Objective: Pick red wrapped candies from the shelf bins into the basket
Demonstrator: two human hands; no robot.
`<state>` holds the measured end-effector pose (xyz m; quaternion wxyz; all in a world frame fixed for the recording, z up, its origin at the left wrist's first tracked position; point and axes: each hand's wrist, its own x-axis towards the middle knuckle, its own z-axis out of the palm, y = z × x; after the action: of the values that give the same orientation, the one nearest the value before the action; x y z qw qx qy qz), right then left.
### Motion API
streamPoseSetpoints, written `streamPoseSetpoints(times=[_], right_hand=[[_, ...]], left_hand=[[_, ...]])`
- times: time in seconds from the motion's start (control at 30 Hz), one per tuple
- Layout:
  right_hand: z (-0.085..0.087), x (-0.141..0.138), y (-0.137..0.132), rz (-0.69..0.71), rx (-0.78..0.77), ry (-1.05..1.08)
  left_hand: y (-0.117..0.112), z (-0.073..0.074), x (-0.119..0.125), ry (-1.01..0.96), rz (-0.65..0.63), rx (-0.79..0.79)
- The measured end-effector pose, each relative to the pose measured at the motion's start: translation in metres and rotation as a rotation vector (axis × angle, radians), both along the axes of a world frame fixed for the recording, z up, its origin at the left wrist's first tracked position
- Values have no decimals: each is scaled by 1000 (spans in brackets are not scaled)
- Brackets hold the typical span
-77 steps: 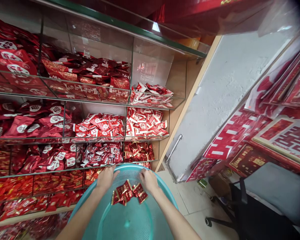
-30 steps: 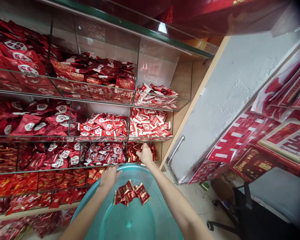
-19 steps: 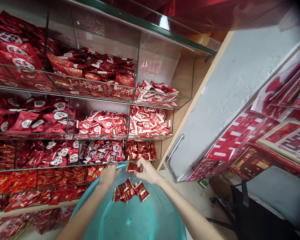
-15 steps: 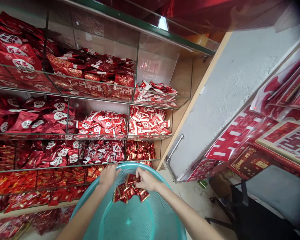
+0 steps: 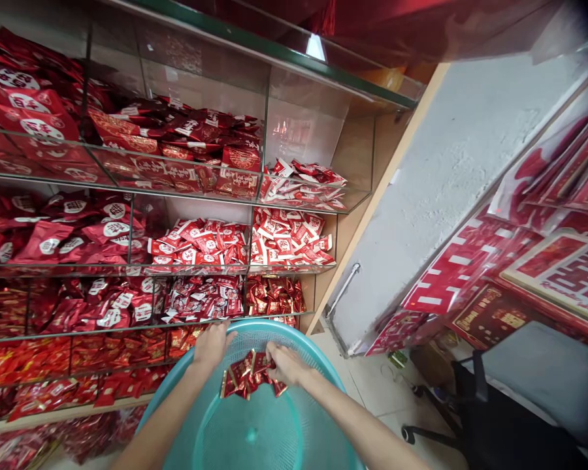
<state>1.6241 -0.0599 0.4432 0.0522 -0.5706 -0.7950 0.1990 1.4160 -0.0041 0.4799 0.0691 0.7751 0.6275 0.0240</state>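
A large teal plastic basket (image 5: 249, 434) with perforated sides stands below me, against the shelf front. My left hand (image 5: 212, 346) is closed over its far left rim, thumb inside. Within the basket, my right hand (image 5: 285, 364) has curled fingers on a small pile of shiny red wrapped candies (image 5: 242, 377) with gold edges. The candies lie against the basket's far inner side. My fingertips are partly hidden, so how many packets they hold is unclear. Similar red-and-gold packets (image 5: 276, 297) fill the shelf compartment just beyond the rim.
Glass-fronted shelves (image 5: 191, 192) with several compartments of red packets rise ahead and to the left. A grey wall (image 5: 416, 189) is at right, with red decorations (image 5: 441, 277) along it. A black chair (image 5: 500, 411) stands on the tiled floor (image 5: 379, 388) at lower right.
My right hand has moved slightly right and down among the candies, and the packet at its fingers has shifted lower. My left hand stays on the rim.
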Motion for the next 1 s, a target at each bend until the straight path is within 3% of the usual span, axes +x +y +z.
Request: streamPoseSetpoints(times=[0.23,0.6,0.77,1.0], right_hand=[[-1,-2,-1,-8,-44,-52],[-14,3,1,-28,-143,47],[-8,5,0,-35,-94,94],[2,-7,-3,-1,1,-109]], left_hand=[[-1,1,0,4,-9,-4],[1,-1,0,18,11,-19],[0,1,0,19,12,-18],[1,1,1,4,20,-29]])
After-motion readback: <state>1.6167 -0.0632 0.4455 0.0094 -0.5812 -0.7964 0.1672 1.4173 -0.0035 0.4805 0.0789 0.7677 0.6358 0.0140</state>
